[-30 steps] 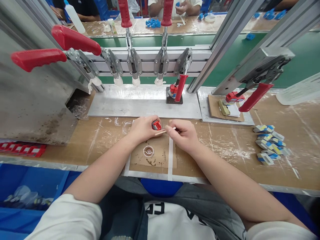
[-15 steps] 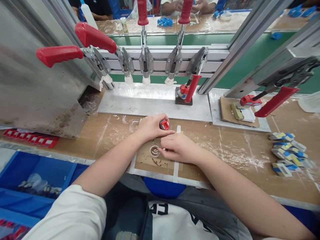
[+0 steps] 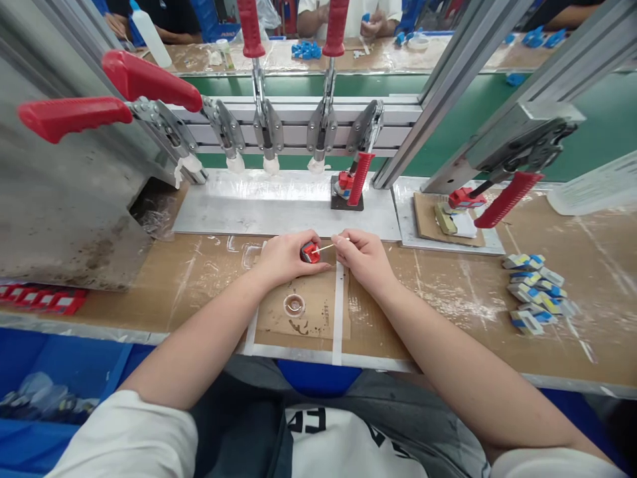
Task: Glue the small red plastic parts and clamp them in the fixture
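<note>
1. Left hand (image 3: 286, 255): is curling closed around a small red-and-dark piece (image 3: 309, 253), holding it just off the near edge of the metal plate (image 3: 279, 211), its red end facing right.
2. Right hand (image 3: 367, 260): is pinching a thin pale stick (image 3: 326, 248) between thumb and fingers; the stick is pointing left, its tip reaching the red end of the piece. Cannot tell how far in the tip is going.
3. Hands are working close together, a narrow gap lying between them, the stick bridging it.
4. Small clear dish (image 3: 294, 305) is sitting on the near side of the left hand, on a stained brown sheet (image 3: 311, 326); a white strip (image 3: 338, 318) is running along the right part of that sheet.
5. Far side of the plate: four raised clamps (image 3: 269, 126) with red handles are standing in a row, white material covering their tips.
6. At the row's right end, a lowered clamp (image 3: 360, 178) is bearing on a red-topped part (image 3: 343, 182) over a dark pad.
7. Farther right, another lowered clamp (image 3: 507, 199) is pressing on a red part (image 3: 462, 198).
8. Right: a cluster of white, blue and yellow blocks (image 3: 540, 292) is lying on the table (image 3: 448, 312).
9. Left: a row of red parts (image 3: 44, 299) is resting near the table's edge, above a blue bin (image 3: 54, 435).
10. Far: a co-worker's hand (image 3: 377, 25) is holding something blue.
</note>
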Action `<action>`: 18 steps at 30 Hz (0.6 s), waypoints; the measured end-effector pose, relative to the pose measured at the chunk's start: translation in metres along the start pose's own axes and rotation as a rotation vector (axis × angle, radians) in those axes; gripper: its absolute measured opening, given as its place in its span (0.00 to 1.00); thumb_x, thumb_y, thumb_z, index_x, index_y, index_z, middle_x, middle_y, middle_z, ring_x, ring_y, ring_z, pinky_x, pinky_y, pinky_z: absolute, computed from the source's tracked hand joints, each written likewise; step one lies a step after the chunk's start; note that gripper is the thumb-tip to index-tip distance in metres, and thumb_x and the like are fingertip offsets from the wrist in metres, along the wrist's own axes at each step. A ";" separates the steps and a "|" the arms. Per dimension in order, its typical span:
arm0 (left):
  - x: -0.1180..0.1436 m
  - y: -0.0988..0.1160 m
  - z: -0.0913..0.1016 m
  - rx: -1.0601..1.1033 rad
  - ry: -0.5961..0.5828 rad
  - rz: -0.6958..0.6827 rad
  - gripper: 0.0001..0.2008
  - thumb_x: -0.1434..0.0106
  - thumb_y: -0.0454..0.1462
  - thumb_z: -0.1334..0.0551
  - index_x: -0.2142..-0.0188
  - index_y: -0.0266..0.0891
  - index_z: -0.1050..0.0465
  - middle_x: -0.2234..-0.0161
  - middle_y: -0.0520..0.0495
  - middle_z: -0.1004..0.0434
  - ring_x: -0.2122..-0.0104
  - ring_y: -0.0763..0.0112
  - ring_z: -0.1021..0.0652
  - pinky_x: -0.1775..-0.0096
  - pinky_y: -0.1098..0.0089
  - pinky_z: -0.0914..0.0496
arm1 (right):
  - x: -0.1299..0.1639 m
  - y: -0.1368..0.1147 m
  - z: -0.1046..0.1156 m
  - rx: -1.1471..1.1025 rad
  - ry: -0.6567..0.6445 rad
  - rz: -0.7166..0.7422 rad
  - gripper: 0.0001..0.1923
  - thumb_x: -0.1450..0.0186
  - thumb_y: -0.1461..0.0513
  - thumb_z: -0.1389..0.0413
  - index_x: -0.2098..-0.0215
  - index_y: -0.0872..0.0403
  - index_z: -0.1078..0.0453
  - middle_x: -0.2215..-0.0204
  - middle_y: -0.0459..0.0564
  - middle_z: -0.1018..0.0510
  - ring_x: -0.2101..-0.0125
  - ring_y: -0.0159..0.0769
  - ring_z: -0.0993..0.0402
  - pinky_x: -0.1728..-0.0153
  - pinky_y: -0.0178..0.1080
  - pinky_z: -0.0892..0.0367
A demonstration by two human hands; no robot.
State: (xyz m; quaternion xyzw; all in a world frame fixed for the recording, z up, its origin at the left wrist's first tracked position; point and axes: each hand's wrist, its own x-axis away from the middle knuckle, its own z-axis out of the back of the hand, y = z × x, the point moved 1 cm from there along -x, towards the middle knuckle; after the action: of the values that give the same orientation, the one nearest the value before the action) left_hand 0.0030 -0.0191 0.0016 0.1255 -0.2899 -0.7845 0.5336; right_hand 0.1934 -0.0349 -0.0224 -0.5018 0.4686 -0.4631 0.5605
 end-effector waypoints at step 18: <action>0.000 0.000 -0.001 0.018 0.019 0.012 0.19 0.43 0.54 0.27 0.61 0.46 0.23 0.66 0.56 0.17 0.65 0.66 0.21 0.64 0.68 0.38 | 0.000 -0.003 0.000 0.204 -0.021 -0.002 0.18 0.38 0.52 0.44 0.80 0.52 0.38 0.83 0.40 0.39 0.78 0.29 0.46 0.74 0.36 0.49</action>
State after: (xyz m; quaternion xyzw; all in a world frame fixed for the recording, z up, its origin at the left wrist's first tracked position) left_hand 0.0037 -0.0192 0.0008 0.1357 -0.2926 -0.7775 0.5399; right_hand 0.1929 -0.0352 -0.0192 -0.4472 0.4128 -0.5037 0.6131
